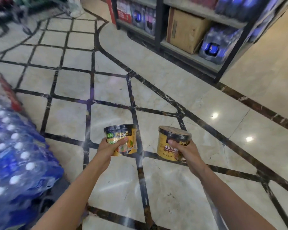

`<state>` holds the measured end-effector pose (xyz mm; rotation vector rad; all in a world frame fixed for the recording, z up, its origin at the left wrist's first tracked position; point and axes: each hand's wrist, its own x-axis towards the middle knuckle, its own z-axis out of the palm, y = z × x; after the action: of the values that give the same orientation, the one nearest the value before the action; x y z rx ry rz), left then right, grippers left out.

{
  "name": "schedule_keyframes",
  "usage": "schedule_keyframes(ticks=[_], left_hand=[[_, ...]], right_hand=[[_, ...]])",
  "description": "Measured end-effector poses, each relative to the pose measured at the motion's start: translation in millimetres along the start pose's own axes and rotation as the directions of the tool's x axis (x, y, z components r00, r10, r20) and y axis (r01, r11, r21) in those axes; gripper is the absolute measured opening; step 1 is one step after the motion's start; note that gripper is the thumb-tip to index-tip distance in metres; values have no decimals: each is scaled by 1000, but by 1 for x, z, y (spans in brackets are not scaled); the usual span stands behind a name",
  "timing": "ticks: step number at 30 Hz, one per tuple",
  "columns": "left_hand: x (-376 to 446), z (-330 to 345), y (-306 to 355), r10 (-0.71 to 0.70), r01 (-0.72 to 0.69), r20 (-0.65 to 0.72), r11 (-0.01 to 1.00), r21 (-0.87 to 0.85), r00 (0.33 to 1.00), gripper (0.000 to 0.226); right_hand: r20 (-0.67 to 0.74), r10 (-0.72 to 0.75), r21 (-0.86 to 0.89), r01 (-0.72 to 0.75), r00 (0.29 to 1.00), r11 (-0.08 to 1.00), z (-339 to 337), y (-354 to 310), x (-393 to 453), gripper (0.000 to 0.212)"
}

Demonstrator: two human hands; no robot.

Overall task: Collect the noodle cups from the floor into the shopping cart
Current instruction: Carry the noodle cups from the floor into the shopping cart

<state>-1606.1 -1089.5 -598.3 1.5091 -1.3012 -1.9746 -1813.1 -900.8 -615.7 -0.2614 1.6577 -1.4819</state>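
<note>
My left hand (109,146) grips a noodle cup with a black lid and yellow-orange label (123,135), held upright above the tiled floor. My right hand (184,151) grips a second noodle cup, yellow with a dark rim (168,143), tilted a little toward me. Both cups are lifted off the floor at about the same height, roughly a cup's width apart. No shopping cart can be made out with certainty; a blurred dark frame shows at the far top left.
Stacked shrink-wrapped packs of water bottles (15,155) stand close on my left. A black shelf unit (158,30) with a cardboard box (184,29) and bottle packs stands ahead right. Glossy marble floor (156,77) with dark inlay lines spreads between them.
</note>
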Motion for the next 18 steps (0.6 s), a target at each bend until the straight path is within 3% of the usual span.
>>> schedule_keyframes(ticks=[3,5,9,12,15,18], left_hand=[[-59,-17,78,39,-39,30,999,-1,999,42],[-104,-29,131,68,-68,51,998,-17,996,41],[-195,-54,221,123,-122,28,992,-35,992,87],[-250,-73,257,150,-151,-24,988,-44,988,95],[-295,-92,269,183,-185,-82,983,-19,980,107],[-340,-109,271,209,-214,-170,977,-15,963,97]], right_hand=[[57,-12,-19,13,998,1000,21,-85,-36,46],[115,-29,-51,35,993,998,35,-143,-67,50],[253,-28,-140,65,967,988,64,-249,-133,66],[351,-17,-211,96,936,973,80,-297,-169,81],[440,14,-273,119,898,955,90,-323,-188,76],[515,14,-303,167,857,938,97,-343,-197,79]])
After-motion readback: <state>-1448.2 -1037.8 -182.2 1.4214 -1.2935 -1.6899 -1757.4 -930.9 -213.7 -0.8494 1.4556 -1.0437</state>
